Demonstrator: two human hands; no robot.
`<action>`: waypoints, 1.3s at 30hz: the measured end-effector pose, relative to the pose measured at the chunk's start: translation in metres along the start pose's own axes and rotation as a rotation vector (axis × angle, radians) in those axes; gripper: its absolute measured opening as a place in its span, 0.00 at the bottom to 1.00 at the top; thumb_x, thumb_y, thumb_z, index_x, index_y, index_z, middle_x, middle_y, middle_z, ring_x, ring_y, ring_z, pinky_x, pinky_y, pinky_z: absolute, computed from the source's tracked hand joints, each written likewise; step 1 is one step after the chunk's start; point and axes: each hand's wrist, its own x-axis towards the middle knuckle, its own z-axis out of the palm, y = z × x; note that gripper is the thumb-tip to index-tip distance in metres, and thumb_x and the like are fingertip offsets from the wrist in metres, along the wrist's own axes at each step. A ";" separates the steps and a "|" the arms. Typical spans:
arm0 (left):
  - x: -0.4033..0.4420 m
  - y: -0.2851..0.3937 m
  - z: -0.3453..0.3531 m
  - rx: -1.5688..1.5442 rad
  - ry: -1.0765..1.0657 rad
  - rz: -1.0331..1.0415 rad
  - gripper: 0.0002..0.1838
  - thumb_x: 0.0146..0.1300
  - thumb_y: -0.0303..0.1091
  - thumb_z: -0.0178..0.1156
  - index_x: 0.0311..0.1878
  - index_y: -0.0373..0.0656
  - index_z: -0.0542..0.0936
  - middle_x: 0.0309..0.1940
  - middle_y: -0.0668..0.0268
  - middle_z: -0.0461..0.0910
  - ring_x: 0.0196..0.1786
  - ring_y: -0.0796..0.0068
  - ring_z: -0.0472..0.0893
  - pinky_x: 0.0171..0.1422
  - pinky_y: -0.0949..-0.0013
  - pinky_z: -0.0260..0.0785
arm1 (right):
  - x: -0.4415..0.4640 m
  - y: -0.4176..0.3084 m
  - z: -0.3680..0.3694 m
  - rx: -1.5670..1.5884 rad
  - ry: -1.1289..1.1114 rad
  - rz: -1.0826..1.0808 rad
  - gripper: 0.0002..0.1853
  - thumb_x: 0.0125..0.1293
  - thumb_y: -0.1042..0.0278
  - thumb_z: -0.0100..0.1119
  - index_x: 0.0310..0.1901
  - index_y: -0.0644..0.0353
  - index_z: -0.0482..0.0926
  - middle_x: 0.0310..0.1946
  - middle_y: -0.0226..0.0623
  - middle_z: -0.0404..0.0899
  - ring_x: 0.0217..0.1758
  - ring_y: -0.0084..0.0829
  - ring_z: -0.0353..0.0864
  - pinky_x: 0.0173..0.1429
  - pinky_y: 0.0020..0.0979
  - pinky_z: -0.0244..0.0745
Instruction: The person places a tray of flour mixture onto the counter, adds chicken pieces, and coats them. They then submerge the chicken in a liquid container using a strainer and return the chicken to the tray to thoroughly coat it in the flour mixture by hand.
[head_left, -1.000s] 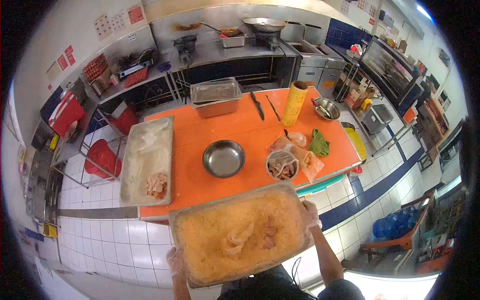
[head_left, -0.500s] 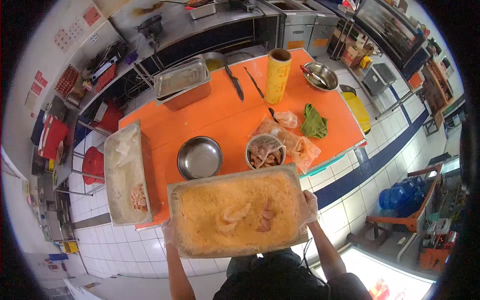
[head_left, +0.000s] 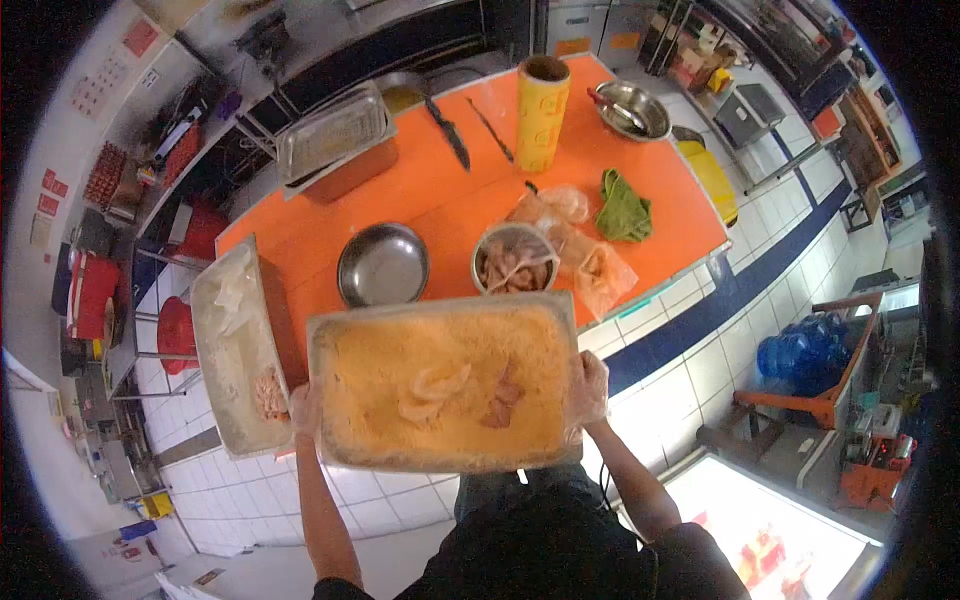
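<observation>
Both my hands, in clear plastic gloves, grip a large metal tray [head_left: 440, 307] by its two short ends. My left hand [head_left: 306, 410] is closed on the left end, my right hand [head_left: 588, 388] on the right end. Orange-tan breading [head_left: 450, 345] fills the tray. On it lie a pale, thin, crumpled piece [head_left: 435, 392], its kind unclear, and some pinkish meat pieces [head_left: 502, 398]. Just beyond the tray's far edge are a shiny steel bowl [head_left: 383, 265] and a round container of raw meat [head_left: 514, 262] with plastic film over part of it.
On the orange table [head_left: 440, 200] are a lidded metal pan [head_left: 335, 140], a knife [head_left: 448, 135], a tall yellow roll [head_left: 543, 115], a green cloth [head_left: 624, 207], plastic bags [head_left: 603, 270] and a bowl with utensils [head_left: 632, 110]. A floury tray [head_left: 228, 370] stands left.
The whole view has shifted, so the table and the held tray appear higher and further left. Both hands keep the same hold on the tray's ends.
</observation>
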 end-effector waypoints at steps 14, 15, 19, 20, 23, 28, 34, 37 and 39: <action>0.160 0.083 -0.045 0.202 -0.306 -0.126 0.29 0.69 0.57 0.45 0.40 0.39 0.84 0.43 0.45 0.82 0.48 0.45 0.81 0.53 0.50 0.71 | -0.047 0.009 0.050 0.251 0.241 0.113 0.19 0.71 0.58 0.57 0.27 0.64 0.72 0.22 0.23 0.67 0.28 0.17 0.62 0.29 0.26 0.62; 0.170 0.074 -0.043 0.275 -0.275 -0.055 0.29 0.68 0.56 0.46 0.40 0.38 0.84 0.44 0.46 0.82 0.48 0.45 0.81 0.54 0.50 0.71 | -0.050 0.009 0.058 0.249 0.266 0.108 0.19 0.71 0.58 0.57 0.27 0.64 0.72 0.22 0.23 0.67 0.28 0.17 0.62 0.29 0.26 0.62; 0.197 0.099 -0.052 0.499 -0.221 -0.088 0.28 0.66 0.57 0.51 0.41 0.37 0.84 0.43 0.46 0.83 0.50 0.46 0.81 0.57 0.51 0.71 | -0.060 0.014 0.077 0.390 0.353 0.204 0.19 0.70 0.61 0.59 0.25 0.66 0.72 0.21 0.26 0.67 0.28 0.19 0.63 0.31 0.30 0.64; 0.197 0.112 -0.059 0.494 -0.217 -0.072 0.28 0.66 0.57 0.51 0.41 0.37 0.84 0.43 0.46 0.83 0.50 0.46 0.81 0.57 0.51 0.71 | -0.063 0.005 0.079 0.386 0.353 0.208 0.18 0.70 0.60 0.59 0.26 0.67 0.73 0.21 0.27 0.68 0.29 0.19 0.64 0.31 0.30 0.65; 0.190 0.138 -0.072 0.471 -0.134 -0.133 0.30 0.66 0.60 0.53 0.47 0.37 0.83 0.46 0.45 0.82 0.53 0.46 0.80 0.59 0.51 0.70 | -0.058 -0.004 0.070 0.357 0.333 0.194 0.18 0.70 0.60 0.59 0.29 0.68 0.76 0.21 0.30 0.72 0.29 0.19 0.66 0.32 0.31 0.66; 0.151 0.121 -0.078 -0.355 0.128 -0.109 0.25 0.67 0.47 0.59 0.56 0.35 0.78 0.50 0.48 0.80 0.54 0.51 0.79 0.61 0.55 0.70 | -0.009 -0.007 0.012 0.389 0.090 0.352 0.24 0.72 0.47 0.55 0.33 0.65 0.76 0.23 0.34 0.75 0.21 0.22 0.73 0.24 0.27 0.68; 0.075 0.176 -0.114 -0.234 0.365 -0.191 0.22 0.69 0.42 0.58 0.58 0.34 0.77 0.52 0.51 0.81 0.54 0.55 0.79 0.61 0.60 0.70 | 0.155 0.076 -0.005 -0.516 0.156 -0.420 0.14 0.69 0.59 0.54 0.47 0.58 0.82 0.38 0.45 0.82 0.43 0.42 0.82 0.49 0.40 0.75; 0.047 0.159 -0.110 -0.156 0.386 -0.199 0.23 0.69 0.42 0.58 0.58 0.33 0.77 0.52 0.52 0.81 0.53 0.55 0.80 0.61 0.61 0.70 | 0.212 0.086 0.000 -1.083 -0.007 -0.821 0.13 0.66 0.62 0.55 0.45 0.60 0.83 0.37 0.44 0.84 0.41 0.38 0.84 0.48 0.38 0.77; 0.022 0.166 -0.109 -0.187 0.427 -0.227 0.25 0.70 0.45 0.58 0.59 0.32 0.76 0.52 0.51 0.81 0.54 0.55 0.79 0.62 0.59 0.69 | 0.229 0.051 0.005 -1.220 -0.216 -0.885 0.13 0.65 0.63 0.54 0.45 0.59 0.84 0.38 0.45 0.85 0.41 0.40 0.85 0.49 0.40 0.78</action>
